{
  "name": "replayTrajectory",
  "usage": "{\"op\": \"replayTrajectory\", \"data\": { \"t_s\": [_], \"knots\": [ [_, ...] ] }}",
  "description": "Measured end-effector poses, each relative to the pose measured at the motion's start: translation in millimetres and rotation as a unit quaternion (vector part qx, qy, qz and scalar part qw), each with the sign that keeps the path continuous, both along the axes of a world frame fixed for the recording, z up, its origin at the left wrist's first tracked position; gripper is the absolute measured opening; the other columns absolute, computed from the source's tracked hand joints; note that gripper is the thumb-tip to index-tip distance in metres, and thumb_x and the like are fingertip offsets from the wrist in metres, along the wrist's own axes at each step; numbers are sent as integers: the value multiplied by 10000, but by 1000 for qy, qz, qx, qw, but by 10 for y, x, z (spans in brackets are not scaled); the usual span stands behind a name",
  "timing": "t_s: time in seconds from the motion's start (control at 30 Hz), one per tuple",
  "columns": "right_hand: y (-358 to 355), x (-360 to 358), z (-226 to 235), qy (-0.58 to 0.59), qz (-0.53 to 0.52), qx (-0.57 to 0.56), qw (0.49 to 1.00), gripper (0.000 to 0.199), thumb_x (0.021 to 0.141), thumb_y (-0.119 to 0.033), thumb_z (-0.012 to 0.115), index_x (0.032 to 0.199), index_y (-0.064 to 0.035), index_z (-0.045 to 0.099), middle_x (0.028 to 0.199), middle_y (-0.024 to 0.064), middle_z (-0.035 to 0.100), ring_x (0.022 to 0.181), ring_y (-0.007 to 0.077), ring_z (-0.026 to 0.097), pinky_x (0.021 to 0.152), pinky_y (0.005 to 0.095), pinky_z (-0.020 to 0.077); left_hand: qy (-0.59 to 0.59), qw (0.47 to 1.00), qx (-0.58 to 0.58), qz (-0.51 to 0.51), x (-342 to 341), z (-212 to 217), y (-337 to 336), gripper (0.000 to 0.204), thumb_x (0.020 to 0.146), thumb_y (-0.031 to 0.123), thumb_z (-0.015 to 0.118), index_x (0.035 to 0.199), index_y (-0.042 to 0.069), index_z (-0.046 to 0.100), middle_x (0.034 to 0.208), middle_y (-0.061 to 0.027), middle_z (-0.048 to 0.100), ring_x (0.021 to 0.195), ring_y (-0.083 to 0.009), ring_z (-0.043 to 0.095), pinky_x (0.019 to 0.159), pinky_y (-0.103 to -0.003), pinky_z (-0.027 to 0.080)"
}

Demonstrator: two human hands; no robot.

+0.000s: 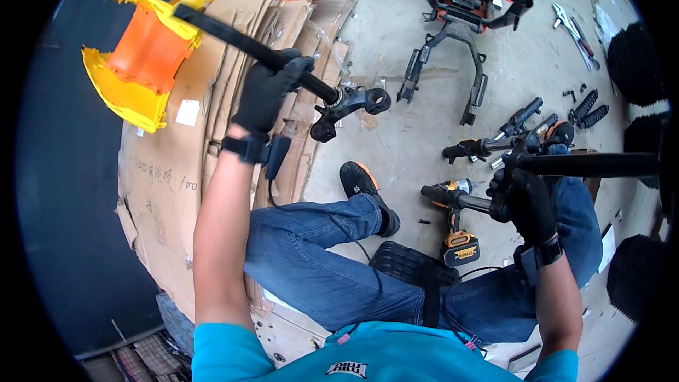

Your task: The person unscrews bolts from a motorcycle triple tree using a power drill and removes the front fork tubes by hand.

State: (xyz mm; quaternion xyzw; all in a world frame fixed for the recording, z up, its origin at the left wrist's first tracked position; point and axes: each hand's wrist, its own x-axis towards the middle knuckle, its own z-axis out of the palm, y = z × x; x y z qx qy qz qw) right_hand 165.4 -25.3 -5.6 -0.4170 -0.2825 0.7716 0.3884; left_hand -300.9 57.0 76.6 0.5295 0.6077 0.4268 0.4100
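Black rod (247,46) gripped by left hand (269,88); right hand (523,201) grips tube (587,164)

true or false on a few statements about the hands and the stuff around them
1. The left hand grips a black rod. True.
2. The right hand is bare. False: it wears a black glove and holds a black tube.
3. A yellow and black cordless drill lies on the floor by the knees. True.
4. The orange and yellow plastic part rests on the person's lap. False: it sits on the flattened cardboard, at the rod's far end.
5. The person wears blue jeans. True.
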Motion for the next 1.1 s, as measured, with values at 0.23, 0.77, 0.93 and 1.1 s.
{"op": "replayTrajectory", "data": {
  "t_s": [0.23, 0.77, 0.93, 1.1],
  "knots": [
    [-108, -86, -11, 35, -16, -23, 999, 273, 925, -194, 594, 1122, -11, 547, 950, 89, 618, 886, 223, 642, 792, 354, 545, -256, 958, 124, -34, 573, 711, -534, 274, 993, 162, 541, 1228, 20, 542, 1173, -210, 638, 1130, -329, 624, 938, -377, 535],
    [-2, -167, 58, -8, -66, -32, 997, 357, 939, -246, 560, 1187, 10, 541, 928, 100, 632, 817, 165, 637, 713, 285, 556, -527, 841, 15, -122, 83, 437, -328, 459, 1055, 266, 383, 1292, -120, 456, 1303, -260, 549, 1202, -352, 558, 1042, -461, 484],
    [25, -150, 52, 29, -108, -24, 993, 285, 914, -177, 542, 1091, 45, 568, 931, 118, 648, 823, 179, 635, 772, 311, 537, -347, 937, 8, -26, -183, 226, -294, 397, 1041, 204, 412, 1285, -99, 490, 1257, -213, 595, 1148, -288, 590, 1018, -385, 470],
    [26, -102, -4, 54, -114, -18, 992, 285, 934, -195, 542, 1126, 14, 557, 942, 87, 616, 852, 173, 626, 814, 311, 530, 329, 940, 83, 22, 274, 370, -448, 296, 960, 141, 581, 1219, 1, 609, 1166, -107, 674, 1067, -218, 631, 926, -309, 484]
  ]
}}
